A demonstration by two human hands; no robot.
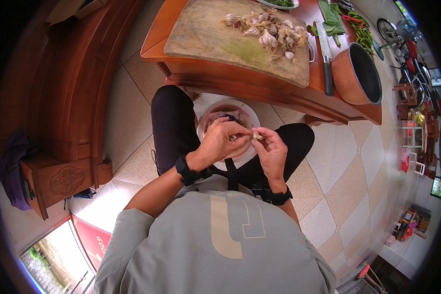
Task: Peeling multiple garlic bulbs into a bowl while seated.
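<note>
Between my hands is a small garlic bulb (257, 136), held over a round plastic bucket (256, 113) that stands on the floor between my knees. The thumb and fingers of my right hand (272, 149) grip the bulb. My left hand (222, 137) pinches at its left side with thumb and forefinger; whether a bit of skin is between those fingertips is too small to tell. Scraps lie inside the bucket, partly hidden by my left hand. Beyond it, a pile of garlic bulbs (268, 31) with dry roots lies on a wooden cutting board (202, 35).
On the wooden table (154, 44), right of the board, are a knife (323, 44), a brown pot (343, 79) tipped on its side, leafy greens (331, 18) and green and red peppers (362, 31). A plate of chopped greens (279, 3) stands behind. Carved wooden furniture (84, 92) is at left.
</note>
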